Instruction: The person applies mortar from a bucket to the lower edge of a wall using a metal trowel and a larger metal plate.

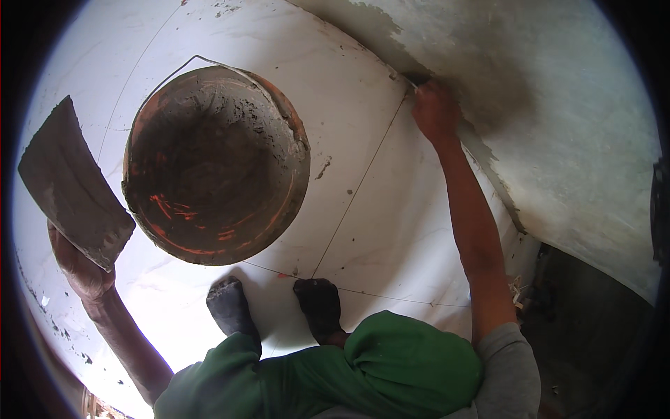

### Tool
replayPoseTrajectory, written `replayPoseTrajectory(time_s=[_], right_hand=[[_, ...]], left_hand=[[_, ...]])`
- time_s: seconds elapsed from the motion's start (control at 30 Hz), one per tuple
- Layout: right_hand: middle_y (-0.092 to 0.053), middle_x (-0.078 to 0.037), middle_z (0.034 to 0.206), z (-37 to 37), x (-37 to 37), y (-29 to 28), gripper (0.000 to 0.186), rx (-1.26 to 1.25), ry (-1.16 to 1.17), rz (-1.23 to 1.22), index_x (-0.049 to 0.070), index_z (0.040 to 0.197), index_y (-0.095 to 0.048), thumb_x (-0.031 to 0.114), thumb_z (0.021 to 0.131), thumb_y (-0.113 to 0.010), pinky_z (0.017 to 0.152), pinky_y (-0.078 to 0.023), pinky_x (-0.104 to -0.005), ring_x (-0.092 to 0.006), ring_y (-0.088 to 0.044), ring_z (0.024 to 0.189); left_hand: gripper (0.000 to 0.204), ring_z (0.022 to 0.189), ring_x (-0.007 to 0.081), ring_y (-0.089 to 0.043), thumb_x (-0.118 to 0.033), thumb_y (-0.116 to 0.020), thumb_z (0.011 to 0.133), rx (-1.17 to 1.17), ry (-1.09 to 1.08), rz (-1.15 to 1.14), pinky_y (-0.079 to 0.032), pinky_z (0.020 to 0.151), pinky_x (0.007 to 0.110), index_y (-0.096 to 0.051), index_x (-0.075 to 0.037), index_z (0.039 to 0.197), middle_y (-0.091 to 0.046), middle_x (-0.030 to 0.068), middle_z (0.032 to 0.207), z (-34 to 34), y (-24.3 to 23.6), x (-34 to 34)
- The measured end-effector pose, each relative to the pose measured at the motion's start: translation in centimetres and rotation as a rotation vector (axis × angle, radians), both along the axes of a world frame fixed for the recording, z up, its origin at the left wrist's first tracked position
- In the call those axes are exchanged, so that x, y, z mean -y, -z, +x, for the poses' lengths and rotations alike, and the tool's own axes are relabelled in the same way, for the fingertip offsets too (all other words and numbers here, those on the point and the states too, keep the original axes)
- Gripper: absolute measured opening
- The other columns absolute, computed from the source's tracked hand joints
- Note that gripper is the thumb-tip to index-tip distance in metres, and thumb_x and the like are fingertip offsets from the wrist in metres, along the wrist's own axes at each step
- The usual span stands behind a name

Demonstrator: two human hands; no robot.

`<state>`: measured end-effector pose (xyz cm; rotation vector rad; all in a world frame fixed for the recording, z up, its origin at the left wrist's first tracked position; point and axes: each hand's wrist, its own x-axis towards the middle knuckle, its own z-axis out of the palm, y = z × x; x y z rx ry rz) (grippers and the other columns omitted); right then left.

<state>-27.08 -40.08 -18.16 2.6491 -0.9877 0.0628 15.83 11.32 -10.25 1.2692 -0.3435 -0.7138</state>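
Over a pale tiled floor (380, 230), a flat grey board (73, 181) is held up at far left, its lower end in the left hand (82, 272) of a person seen from above. That hand is closed on the board (the fingertips are hidden behind it). At the base of a grey wall (593, 167), the right hand (436, 112) is closed in a fist around a small dark tool (419, 79), mostly hidden by the hand; whether the tool touches the wall cannot be told. Between the two hands, nearer the board, stands an orange bucket (209, 255), crusted inside with grey material, its wire handle (197, 57) lying toward the far side. Thin dark joints cross the floor, dotted with grey specks. Closer in are two dark-covered feet (319, 307), green trousers (412, 363) and a grey sleeve (509, 370).
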Motion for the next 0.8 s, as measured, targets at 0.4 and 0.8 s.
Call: replayPoseTrajectory(time_s=[0.4, 0.8], right_hand=[[-0.066, -0.009, 0.094, 3.5, -1.4, -2.0, 0.008, 0.100, -0.095, 0.082, 0.010, 0.086, -0.070, 0.015, 0.090, -0.067, 0.076, -0.057, -0.0481, -0.0320, -0.066, 0.099], [-0.064, -0.008, 0.094, 7.4, -2.0, -2.1, 0.004, 0.114, -0.064, 0.059, 0.009, 0.081, -0.068, 0.008, 0.083, -0.065, 0.074, -0.058, -0.0485, -0.0301, -0.068, 0.093]], left_hand=[[0.044, 0.114, 0.0220, -0.068, -0.031, -0.053, 0.108, 0.000, 0.011, 0.014, -0.060, 0.095, 0.039, -0.051, 0.000, 0.139, -0.065, 0.0146, 0.127, 1.0, 0.5, -1.1], [0.042, 0.102, 0.0196, -0.070, -0.027, -0.050, 0.107, 0.019, -0.075, 0.091, -0.060, 0.086, 0.035, -0.052, 0.001, 0.138, -0.067, 0.0120, 0.121, 1.0, 1.0, -2.2]])
